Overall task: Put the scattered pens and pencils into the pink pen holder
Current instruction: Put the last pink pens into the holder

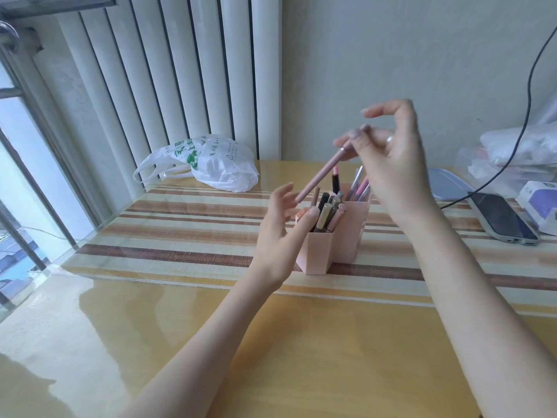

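I judge the task nearly complete: the angular pink plastic pen holder [319, 251] stands upright on the striped, glass-covered wooden tabletop [180, 236], and its compartments already carry a dense cluster of stored pens and pencils [331, 209], while I see no loose writing tools lying on the visible surface. One item remains in hand. My right hand [388, 152] pinches the upper end of a slim pink pen [322, 173] between thumb and fingers [355, 135], the barrel slanting down and to the left, its lower tip just above the front compartment and close to my left hand [280, 224]. The left hand is released, fingers relaxed and spread, with one fingertip touching or nearly touching the holder's front rim; I cannot tell which. What is left, in my estimate, is lowering this pen tip-first into a compartment. Materials: the holder is matte, rigid and faceted; the stored barrels are smooth, in black, grey, gold and pink; the tabletop glass is glossy and reflective. A crinkled white plastic bag with green print [208, 164] lies behind, and a dark smartphone [501, 218] rests face-up to the right.
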### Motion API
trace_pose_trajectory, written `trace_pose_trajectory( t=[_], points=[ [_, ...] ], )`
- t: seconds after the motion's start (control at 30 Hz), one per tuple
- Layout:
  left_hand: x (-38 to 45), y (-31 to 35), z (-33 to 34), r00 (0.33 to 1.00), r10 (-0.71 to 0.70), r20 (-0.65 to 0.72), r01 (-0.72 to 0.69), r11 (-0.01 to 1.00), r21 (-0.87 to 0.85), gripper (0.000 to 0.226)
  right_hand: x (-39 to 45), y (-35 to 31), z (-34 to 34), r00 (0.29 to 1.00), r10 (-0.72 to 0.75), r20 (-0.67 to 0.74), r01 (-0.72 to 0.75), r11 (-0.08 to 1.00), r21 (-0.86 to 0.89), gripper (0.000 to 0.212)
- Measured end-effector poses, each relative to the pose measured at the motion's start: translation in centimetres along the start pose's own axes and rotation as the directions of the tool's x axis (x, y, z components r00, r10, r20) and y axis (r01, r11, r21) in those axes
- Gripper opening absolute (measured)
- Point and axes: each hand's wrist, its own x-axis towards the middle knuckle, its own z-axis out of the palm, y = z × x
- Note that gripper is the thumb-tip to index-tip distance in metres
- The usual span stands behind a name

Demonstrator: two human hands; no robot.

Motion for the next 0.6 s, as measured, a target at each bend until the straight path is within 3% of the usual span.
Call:
trace_pose_trajectory(
  t=[0.13, 0.27, 0.37, 0.5, 0.6],
  points=[
    [0.0, -0.3, 0.0, 0.981, -0.079, 0.178, 0.072, 0.996, 0.043, 0.044, 0.5, 0.0, -1.3, 1.0, 0.001, 0.027, -0.001, 1.0, 0.004, 0.016],
    [0.1, -0.6, 0.1, 0.983, -0.048, 0.179, 0.035, 0.996, 0.076, 0.055, 0.1, 0.4, -0.4, 0.988, 0.0, 0.154, 0.018, 0.993, -0.116, 0.019],
    [0.1, -0.8, 0.2, 0.979, -0.042, 0.2, 0.017, 0.993, 0.121, 0.063, 0.1, 0.6, -0.1, 0.99, -0.052, 0.132, 0.082, 0.969, -0.232, 0.019],
    [0.1, -1.3, 0.5, 0.983, -0.013, 0.185, -0.019, 0.985, 0.171, 0.069, 0.1, 0.3, -0.8, 0.992, -0.079, 0.102, 0.102, 0.967, -0.235, 0.019],
    [0.3, -1.6, 0.6, 0.987, -0.005, 0.159, -0.024, 0.983, 0.18, 0.073, -0.3, 0.5, -0.3, 0.965, 0.014, 0.261, 0.089, 0.922, -0.377, 0.017]
  ],
)
